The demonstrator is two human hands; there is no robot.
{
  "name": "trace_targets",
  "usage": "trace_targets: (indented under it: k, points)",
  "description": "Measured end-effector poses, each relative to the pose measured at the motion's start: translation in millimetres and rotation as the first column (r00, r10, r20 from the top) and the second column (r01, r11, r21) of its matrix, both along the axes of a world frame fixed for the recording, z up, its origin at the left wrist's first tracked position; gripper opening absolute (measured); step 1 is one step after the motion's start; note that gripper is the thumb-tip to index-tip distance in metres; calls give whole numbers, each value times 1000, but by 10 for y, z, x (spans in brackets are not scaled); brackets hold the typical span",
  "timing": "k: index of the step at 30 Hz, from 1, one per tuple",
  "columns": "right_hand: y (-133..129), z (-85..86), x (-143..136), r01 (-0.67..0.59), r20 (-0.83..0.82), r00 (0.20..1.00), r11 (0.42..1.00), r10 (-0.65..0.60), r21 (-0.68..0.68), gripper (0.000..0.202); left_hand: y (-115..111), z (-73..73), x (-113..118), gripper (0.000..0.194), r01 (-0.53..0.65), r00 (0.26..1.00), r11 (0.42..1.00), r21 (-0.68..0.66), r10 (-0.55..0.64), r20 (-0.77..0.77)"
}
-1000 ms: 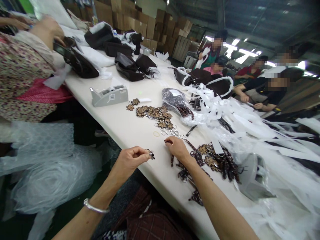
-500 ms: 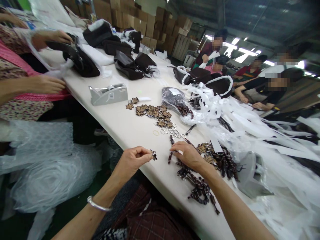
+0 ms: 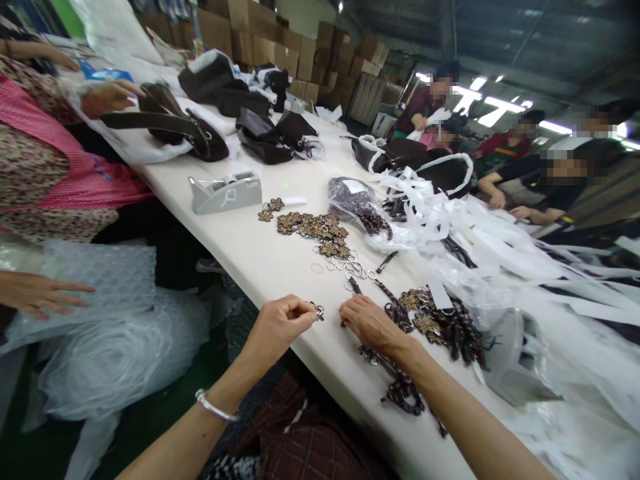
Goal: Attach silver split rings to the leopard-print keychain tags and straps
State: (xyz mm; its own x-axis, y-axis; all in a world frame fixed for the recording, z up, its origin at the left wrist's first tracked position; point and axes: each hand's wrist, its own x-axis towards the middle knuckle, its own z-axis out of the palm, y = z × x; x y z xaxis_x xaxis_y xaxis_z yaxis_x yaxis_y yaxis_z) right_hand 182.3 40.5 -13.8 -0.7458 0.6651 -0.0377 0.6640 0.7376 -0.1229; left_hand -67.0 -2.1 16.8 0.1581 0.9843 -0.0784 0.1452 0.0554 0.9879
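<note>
My left hand [image 3: 285, 328] is closed in a pinch over the table's near edge. From its fingertips pokes a small metal clasp [image 3: 319, 311] with a dark bit on it. My right hand [image 3: 370, 325] rests on the table with fingers curled over a dark braided strap [image 3: 355, 286], whose far end shows above the knuckles. More dark braided straps [image 3: 405, 393] lie under and beside my right forearm. Beyond my hands are leopard-patterned flower charms [image 3: 313, 227] in a heap, with loose metal rings [image 3: 350, 268] at its near side.
A grey tape dispenser [image 3: 227, 193] stands at the table's left edge; another [image 3: 517, 360] is at the right. White strips [image 3: 480, 233] and dark bags [image 3: 270, 137] cover the far side. A co-worker's hand [image 3: 45, 291] reaches over bubble wrap [image 3: 115, 360] at the left.
My right hand has closed down over the braided strap, covering more of it. My left hand keeps its pinch on the clasp. At the left, a co-worker's hand has dropped to the bubble wrap.
</note>
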Motion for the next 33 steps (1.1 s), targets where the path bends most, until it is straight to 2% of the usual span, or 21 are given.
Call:
trace_targets:
  k: [6, 9, 12, 15, 18, 22, 28, 33]
  points:
    - [-36, -15, 79, 12, -46, 999, 1000, -12, -12, 13, -26, 11, 53, 13, -29, 992, 984, 176, 50, -112]
    - [-134, 61, 22, 107, -185, 977, 994, -110, -26, 11, -45, 25, 86, 14, -40, 987, 970, 238, 76, -144]
    - [-274, 184, -156, 226, -466, 849, 968, -250, -108, 10, -46, 27, 127, 14, -31, 983, 966, 257, 76, -165]
    - [-386, 283, -372, 273, -599, 734, 947, -321, -173, 8, -23, 30, 161, 14, -15, 981, 967, 254, 63, -182]
    - [-434, 306, -505, 306, -639, 680, 932, -358, -196, 6, 4, 41, 178, 13, -18, 980, 969, 247, 66, -188]
    - [-462, 298, -539, 334, -660, 647, 920, -382, -204, 6, 15, 44, 182, 12, -21, 976, 970, 242, 72, -203]
    - [-479, 326, -544, 306, -661, 674, 939, -328, -154, 7, 4, -17, 203, 14, -14, 982, 973, 232, 57, -181]
    - [-467, 308, -588, 364, -649, 673, 923, -356, -128, 5, -1, -14, 211, 14, -7, 984, 980, 197, 42, -171]
